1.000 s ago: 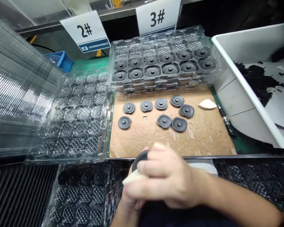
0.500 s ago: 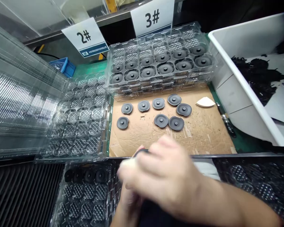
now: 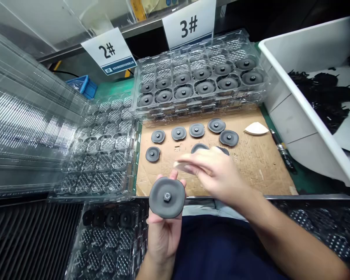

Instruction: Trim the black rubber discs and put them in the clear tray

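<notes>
My left hand (image 3: 165, 233) holds up a dark grey, dish-shaped disc (image 3: 175, 198) with a small raised hub at its centre; fingertips show along its far edge. Just beyond it, my right hand (image 3: 214, 171) pinches a thin white pad (image 3: 182, 167) between thumb and fingers, apart from the disc. Several similar grey discs (image 3: 196, 130) lie on the cardboard sheet (image 3: 268, 167). Two of them are partly hidden behind my right hand. A second white wedge-shaped pad (image 3: 256, 128) rests at the sheet's right side.
Stacked clear trays (image 3: 200, 101) with discs in their front pockets stand at the back. Another clear tray (image 3: 100, 159) lies to the left, and a lower tray (image 3: 106, 249) holds dark pieces. A white bin (image 3: 306, 116) of black scraps and a pen-like tool (image 3: 284, 153) are on the right.
My hands were close together and blurred, with the right covering the left. Now they are apart, and the disc faces up in plain view. The camera view has shifted slightly.
</notes>
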Demonstrator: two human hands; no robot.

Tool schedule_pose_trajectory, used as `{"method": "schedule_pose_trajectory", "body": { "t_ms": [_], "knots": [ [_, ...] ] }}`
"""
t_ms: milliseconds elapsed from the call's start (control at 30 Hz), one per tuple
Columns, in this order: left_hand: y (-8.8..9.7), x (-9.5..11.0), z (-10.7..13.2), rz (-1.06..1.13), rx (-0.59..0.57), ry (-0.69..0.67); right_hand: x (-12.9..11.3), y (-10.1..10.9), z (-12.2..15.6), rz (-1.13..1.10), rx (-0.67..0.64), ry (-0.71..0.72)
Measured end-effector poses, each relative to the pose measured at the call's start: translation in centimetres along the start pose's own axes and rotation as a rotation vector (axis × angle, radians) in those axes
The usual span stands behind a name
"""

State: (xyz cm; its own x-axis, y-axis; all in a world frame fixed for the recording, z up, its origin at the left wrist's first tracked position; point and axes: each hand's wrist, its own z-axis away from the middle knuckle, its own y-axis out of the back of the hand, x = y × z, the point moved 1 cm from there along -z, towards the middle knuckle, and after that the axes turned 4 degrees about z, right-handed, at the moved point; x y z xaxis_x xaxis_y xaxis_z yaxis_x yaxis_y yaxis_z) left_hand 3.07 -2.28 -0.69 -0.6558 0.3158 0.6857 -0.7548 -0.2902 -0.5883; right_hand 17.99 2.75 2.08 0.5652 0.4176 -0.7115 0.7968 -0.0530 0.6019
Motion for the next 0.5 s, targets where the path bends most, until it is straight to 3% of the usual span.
{"method": "schedule_pose_trajectory", "body": {
  "t_ms": [100, 233, 300, 400, 433, 500],
  "knots": [
    [0.0, 0.4, 0.0, 0.158, -0.090, 0.009, 3.5, -2.4, 2.7, 0.021, -0.151, -0.213],
    [0.2, 0.6, -0.2, 0.204, -0.109, 0.052, 5.5, -4.6, 5.8, -0.006, -0.239, -0.299],
    [0.2, 0.5, -0.4, 0.221, -0.111, 0.077, 4.6, -3.9, 5.3, -0.001, -0.184, -0.363],
    [0.3, 0.5, -0.6, 0.216, -0.103, 0.081, 1.2, -1.4, 2.5, -0.057, 0.043, -0.355],
    [0.4, 0.4, -0.6, 0.200, -0.093, 0.089, -0.3, -0.6, 1.5, -0.092, 0.116, -0.261],
    [0.8, 0.2, -0.6, 0.155, -0.081, 0.152, -3.1, 0.3, 0.1, -0.107, 0.110, -0.020]
  ]
}}
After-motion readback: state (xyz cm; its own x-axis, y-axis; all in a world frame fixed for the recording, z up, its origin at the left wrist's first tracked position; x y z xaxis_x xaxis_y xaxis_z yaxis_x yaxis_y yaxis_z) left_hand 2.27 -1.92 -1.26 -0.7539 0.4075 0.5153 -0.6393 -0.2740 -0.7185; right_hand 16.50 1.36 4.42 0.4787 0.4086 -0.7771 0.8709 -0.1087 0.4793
